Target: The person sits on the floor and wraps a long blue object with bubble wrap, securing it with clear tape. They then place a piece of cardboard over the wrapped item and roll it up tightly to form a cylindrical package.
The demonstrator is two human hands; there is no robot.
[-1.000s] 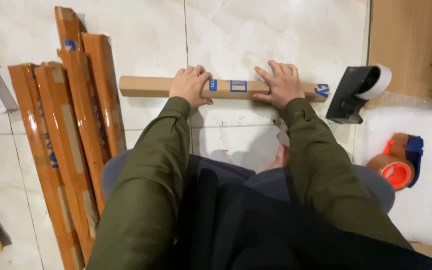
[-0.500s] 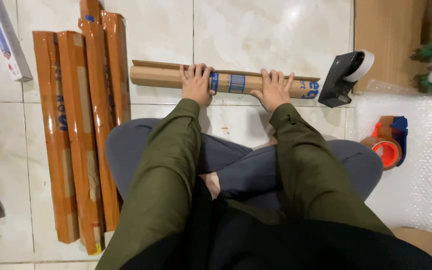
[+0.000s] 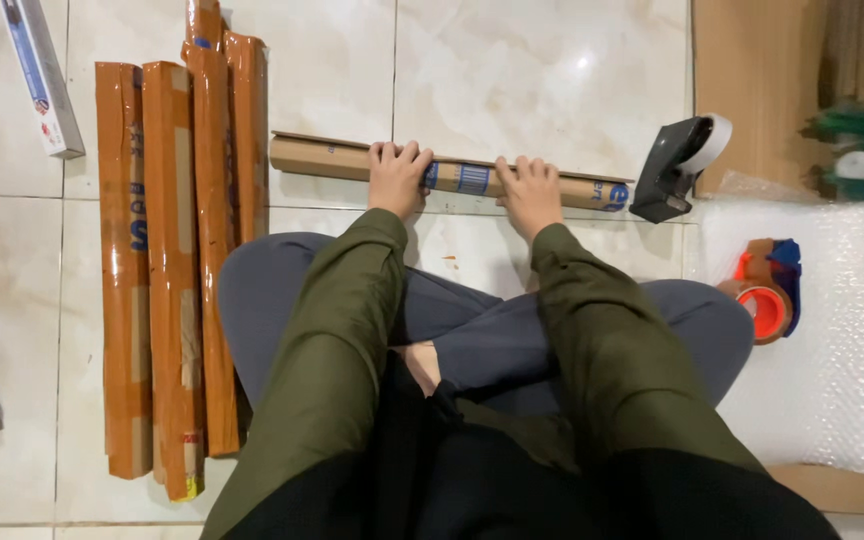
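Under your olive-green sleeves (image 3: 352, 300) you see a tan cardboard tube (image 3: 452, 178) with blue printing, orange-brown taped packages (image 3: 172, 260), a black tape dispenser (image 3: 677, 165), and cream marbled floor (image 3: 532, 70).

Four long taped brown parcels (image 3: 177, 250) lie side by side at the left of the frame. One brown cardboard tube (image 3: 452, 177) sits at upper centre. Two tape dispensers: a black one (image 3: 677, 168) upper right, an orange one (image 3: 767, 295) at right. One white slim box (image 3: 42, 75) upper left.
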